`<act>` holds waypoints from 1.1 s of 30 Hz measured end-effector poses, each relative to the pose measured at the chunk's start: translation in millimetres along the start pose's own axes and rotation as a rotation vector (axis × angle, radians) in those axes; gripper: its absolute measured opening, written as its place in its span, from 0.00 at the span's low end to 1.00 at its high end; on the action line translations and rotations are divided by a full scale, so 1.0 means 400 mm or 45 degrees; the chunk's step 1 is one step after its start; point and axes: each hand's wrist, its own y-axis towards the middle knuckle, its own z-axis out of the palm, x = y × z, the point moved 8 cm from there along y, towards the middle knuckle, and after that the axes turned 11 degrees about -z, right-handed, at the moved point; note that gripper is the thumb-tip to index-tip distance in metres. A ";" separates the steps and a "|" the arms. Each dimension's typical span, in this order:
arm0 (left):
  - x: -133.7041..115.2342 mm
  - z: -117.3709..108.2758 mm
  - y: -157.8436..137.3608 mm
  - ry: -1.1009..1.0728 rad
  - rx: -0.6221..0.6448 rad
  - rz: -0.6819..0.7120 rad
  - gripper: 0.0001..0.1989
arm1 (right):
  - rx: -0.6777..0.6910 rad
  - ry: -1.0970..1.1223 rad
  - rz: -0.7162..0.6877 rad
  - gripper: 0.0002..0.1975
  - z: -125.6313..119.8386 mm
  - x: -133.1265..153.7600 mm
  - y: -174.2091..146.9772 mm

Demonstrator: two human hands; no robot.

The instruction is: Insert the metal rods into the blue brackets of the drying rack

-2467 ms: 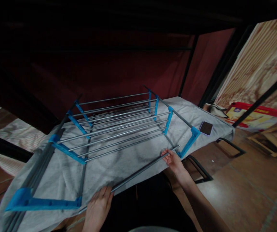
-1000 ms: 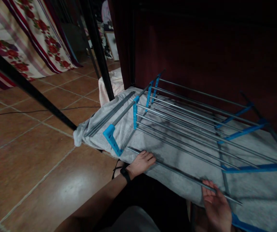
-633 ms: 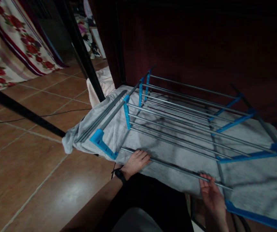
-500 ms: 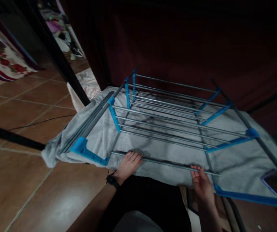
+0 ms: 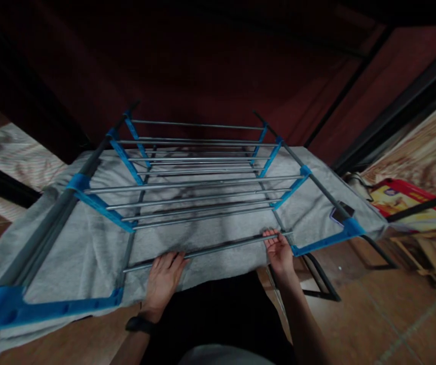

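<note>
A loose grey metal rod [image 5: 221, 248] lies crosswise just in front of me. My left hand [image 5: 165, 276] is over the rod near its left end, fingers curled round it. Near the other end, my right hand [image 5: 280, 252] holds it from below, palm up, with the thumb on it. Beyond stands a rack frame of grey tubes with blue plastic brackets [image 5: 288, 194] and several crossbars [image 5: 203, 183]. The nearest left bracket [image 5: 66, 307] and nearest right bracket [image 5: 322, 242] have no bar between them; the rod's ends lie close to their inner ends.
A grey blanket [image 5: 100, 243] covers the surface beneath the rack. A phone [image 5: 341, 213] lies on it at right, by the tube. A dark red panel [image 5: 203, 66] rises behind. A red and yellow package [image 5: 411, 197] and a wooden crate [image 5: 431, 253] are at right.
My view has swung to the right, bringing the package and crate into sight. Both hands still hold the rod, whose right end now sits higher in view than its left.
</note>
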 end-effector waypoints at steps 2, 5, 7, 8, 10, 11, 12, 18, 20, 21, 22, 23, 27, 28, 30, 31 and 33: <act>0.004 0.003 0.002 -0.018 0.020 -0.018 0.14 | -0.009 0.008 -0.021 0.05 0.004 0.004 0.009; 0.007 0.006 0.005 -0.006 0.030 -0.035 0.14 | 0.008 0.002 -0.045 0.04 0.008 0.000 0.018; 0.006 0.005 0.005 -0.010 0.025 -0.035 0.14 | 0.023 -0.008 -0.067 0.05 0.005 -0.005 0.020; 0.005 0.005 0.006 -0.016 0.030 -0.036 0.14 | 0.029 -0.010 -0.080 0.05 0.002 -0.008 0.019; 0.005 0.002 0.006 -0.020 0.032 -0.053 0.13 | 0.052 -0.015 -0.101 0.05 -0.001 -0.011 0.018; 0.006 -0.001 0.007 -0.017 0.028 -0.069 0.13 | 0.063 -0.015 -0.111 0.06 -0.002 -0.011 0.017; 0.007 -0.004 0.007 -0.011 0.020 -0.085 0.13 | 0.072 -0.013 -0.118 0.06 -0.002 -0.010 0.017; 0.004 -0.016 0.010 0.006 0.014 -0.129 0.13 | 0.115 -0.020 -0.124 0.07 0.002 -0.003 0.014; 0.002 -0.018 0.012 0.000 0.022 -0.141 0.12 | 0.123 -0.034 -0.104 0.08 0.001 -0.005 0.014; 0.002 -0.018 0.012 -0.003 0.025 -0.149 0.12 | 0.120 -0.037 -0.092 0.08 -0.001 -0.006 0.015; 0.002 -0.018 0.013 -0.005 0.028 -0.158 0.12 | 0.116 -0.038 -0.080 0.08 -0.003 -0.008 0.016; 0.002 -0.019 0.013 -0.004 0.029 -0.169 0.12 | 0.112 -0.037 -0.067 0.08 -0.005 -0.010 0.018; 0.004 -0.017 0.011 0.013 0.028 -0.196 0.12 | 0.118 -0.025 -0.057 0.08 -0.011 -0.013 0.023; 0.005 -0.015 0.010 0.014 0.028 -0.198 0.12 | 0.124 -0.029 -0.055 0.08 -0.011 -0.013 0.024; 0.009 -0.013 0.008 0.014 0.024 -0.211 0.12 | 0.136 -0.038 -0.044 0.09 -0.011 -0.013 0.024; 0.012 -0.012 0.007 0.016 0.017 -0.224 0.12 | 0.135 -0.036 -0.035 0.08 -0.011 -0.013 0.023; 0.018 -0.011 0.006 0.021 -0.001 -0.255 0.12 | 0.119 -0.026 -0.027 0.08 -0.012 -0.013 0.023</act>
